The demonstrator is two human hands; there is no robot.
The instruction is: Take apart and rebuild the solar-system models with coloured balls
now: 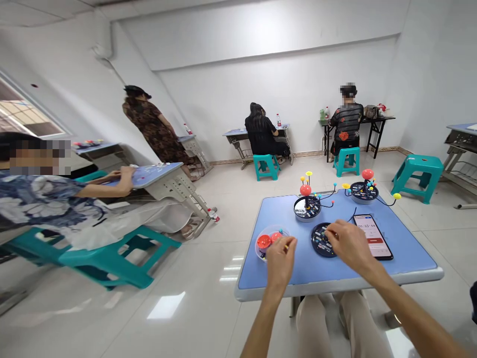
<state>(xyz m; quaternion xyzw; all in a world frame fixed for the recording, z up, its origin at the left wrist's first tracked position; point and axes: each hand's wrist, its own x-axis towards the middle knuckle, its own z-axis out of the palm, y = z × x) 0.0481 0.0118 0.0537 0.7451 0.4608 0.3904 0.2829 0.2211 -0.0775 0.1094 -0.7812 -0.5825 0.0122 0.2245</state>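
Note:
My left hand (pixel 280 262) is closed in a pinch just right of a clear round tub (pixel 257 244). A tiny yellowish bit shows at its fingertips, too small to name. Inside the tub lie red half-shells (pixel 264 241) and small coloured parts. My right hand (pixel 349 242) pinches over the right side of a black round base (pixel 319 244) with printed labels; what its fingers hold is hidden. A thin dark rod (pixel 352 215) sticks out behind that hand; I cannot tell whether it is held. Farther back stand two planet models, one nearer (pixel 307 209) and one at right (pixel 364 193).
A phone (pixel 374 237) showing a timer lies right of my right hand on the blue table (pixel 305 276). Teal stools (pixel 418 174) stand about the tiled floor. One person (pixel 44 199) sits at a desk on the left; others are near the back wall.

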